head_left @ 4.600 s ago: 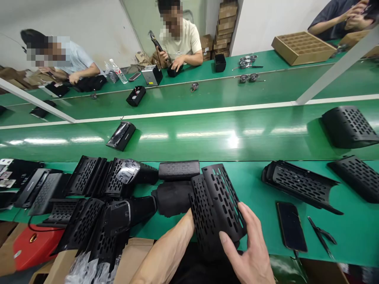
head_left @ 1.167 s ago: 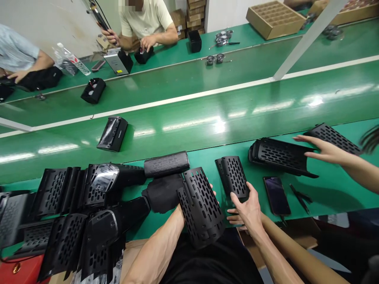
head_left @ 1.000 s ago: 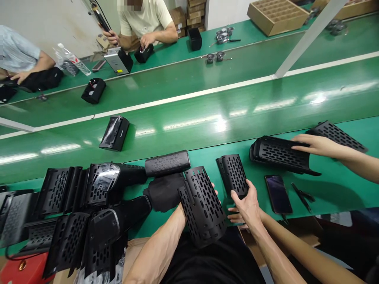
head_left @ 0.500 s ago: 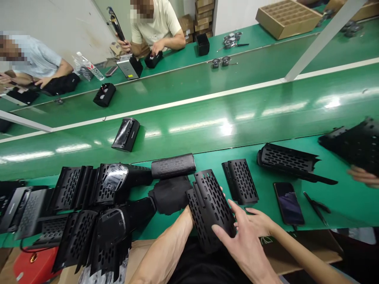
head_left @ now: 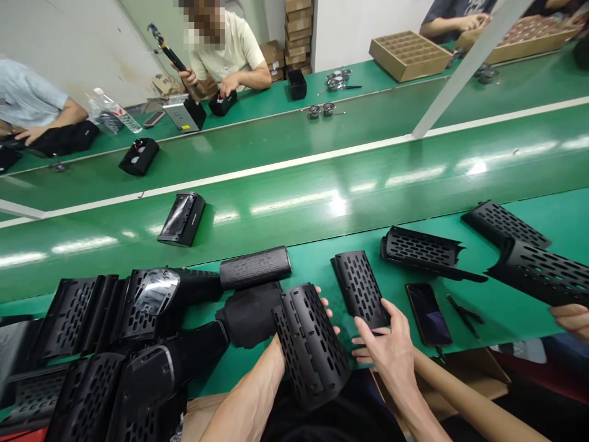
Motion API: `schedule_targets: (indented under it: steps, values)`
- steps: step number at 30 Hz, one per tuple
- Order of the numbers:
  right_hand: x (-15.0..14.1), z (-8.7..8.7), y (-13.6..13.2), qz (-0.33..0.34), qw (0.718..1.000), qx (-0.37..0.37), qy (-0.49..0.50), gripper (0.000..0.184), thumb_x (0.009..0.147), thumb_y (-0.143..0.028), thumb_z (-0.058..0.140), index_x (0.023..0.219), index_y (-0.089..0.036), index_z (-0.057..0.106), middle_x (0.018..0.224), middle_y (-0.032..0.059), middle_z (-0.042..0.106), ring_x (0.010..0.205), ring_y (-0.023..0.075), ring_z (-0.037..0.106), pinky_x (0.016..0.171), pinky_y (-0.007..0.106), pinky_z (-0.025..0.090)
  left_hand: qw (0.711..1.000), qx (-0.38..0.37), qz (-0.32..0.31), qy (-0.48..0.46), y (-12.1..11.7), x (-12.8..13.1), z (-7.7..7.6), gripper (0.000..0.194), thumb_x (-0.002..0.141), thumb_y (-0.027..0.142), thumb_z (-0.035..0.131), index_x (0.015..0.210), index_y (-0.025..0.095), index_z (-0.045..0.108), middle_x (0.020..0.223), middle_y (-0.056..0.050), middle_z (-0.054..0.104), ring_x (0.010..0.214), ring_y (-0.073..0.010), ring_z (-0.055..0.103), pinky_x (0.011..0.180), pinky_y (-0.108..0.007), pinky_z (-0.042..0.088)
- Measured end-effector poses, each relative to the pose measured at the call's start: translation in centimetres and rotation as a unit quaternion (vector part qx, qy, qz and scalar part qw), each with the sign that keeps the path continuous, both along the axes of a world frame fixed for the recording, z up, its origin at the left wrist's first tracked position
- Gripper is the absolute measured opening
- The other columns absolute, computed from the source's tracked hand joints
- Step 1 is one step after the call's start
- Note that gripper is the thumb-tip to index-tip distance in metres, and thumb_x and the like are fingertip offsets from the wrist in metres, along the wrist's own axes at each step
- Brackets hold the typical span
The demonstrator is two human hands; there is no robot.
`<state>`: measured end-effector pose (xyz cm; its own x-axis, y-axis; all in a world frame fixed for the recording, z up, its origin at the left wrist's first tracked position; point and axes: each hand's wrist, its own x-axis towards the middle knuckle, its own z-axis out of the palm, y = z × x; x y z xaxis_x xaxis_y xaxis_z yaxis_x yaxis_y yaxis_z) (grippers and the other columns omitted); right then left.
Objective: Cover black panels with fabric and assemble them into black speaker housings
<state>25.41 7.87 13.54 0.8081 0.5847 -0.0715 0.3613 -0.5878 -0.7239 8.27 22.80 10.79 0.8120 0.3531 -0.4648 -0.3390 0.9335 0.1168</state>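
My left hand (head_left: 324, 305) is closed around a black curved shell with slotted holes (head_left: 310, 347), held upright at the near edge of the green bench (head_left: 506, 307); only its fingertips show past the shell's right edge. My right hand (head_left: 387, 348) lies with fingers spread on the near end of a flat black slotted panel (head_left: 359, 287) that rests on the bench. Just under my right hand, the fingers of another person's hand (head_left: 360, 355) reach in from the lower right.
A phone (head_left: 426, 313) and small pliers (head_left: 464, 309) lie right of the panel. A long slotted shell (head_left: 427, 252) lies behind them. A co-worker's hand (head_left: 570, 319) holds another shell (head_left: 538, 275). Several black shells (head_left: 115, 331) pile at left. A speaker (head_left: 181, 218) sits on the belt.
My right hand left the curved shell and went forward onto the flat slotted panel. The other person's hand stayed beside it. At far right a co-worker lowered a shell toward the bench.
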Motion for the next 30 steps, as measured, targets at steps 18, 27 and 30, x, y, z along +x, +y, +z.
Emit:
schedule_targets:
  steps: [18,27,30]
  values:
    - [0.7,-1.3,-0.3,0.017,1.0,0.014,-0.019,0.064,0.09,-0.067,0.061,0.129,-0.017,0.058,0.135,0.0212,0.058,0.134,0.04,0.053,0.112,0.061,0.044,1.0,-0.011,-0.002,0.004,-0.1,0.8,0.6,0.033,0.1,0.035,0.054,0.125,0.023,0.071,0.115,-0.01,0.074,0.105,-0.0304,0.071,0.1,-0.06,0.055]
    - [-5.5,4.5,-2.2,0.153,0.965,-0.062,0.201,0.071,0.085,-0.066,0.07,0.144,-0.031,0.052,0.145,0.01,0.063,0.13,0.0369,0.063,0.105,0.058,0.056,1.0,-0.009,-0.004,0.005,-0.4,1.8,-0.9,0.034,0.099,0.041,0.056,0.122,0.023,0.074,0.12,-0.011,0.076,0.113,-0.0331,0.071,0.102,-0.055,0.054]
    - [-6.1,4.5,-2.3,0.115,0.976,-0.045,0.181,0.067,0.084,-0.064,0.072,0.14,-0.032,0.054,0.139,0.0096,0.065,0.125,0.0375,0.065,0.101,0.059,0.057,1.0,-0.001,-0.008,0.002,-0.6,1.9,-0.6,0.034,0.102,0.041,0.053,0.126,0.027,0.072,0.133,-0.009,0.073,0.128,-0.0326,0.066,0.107,-0.054,0.051]
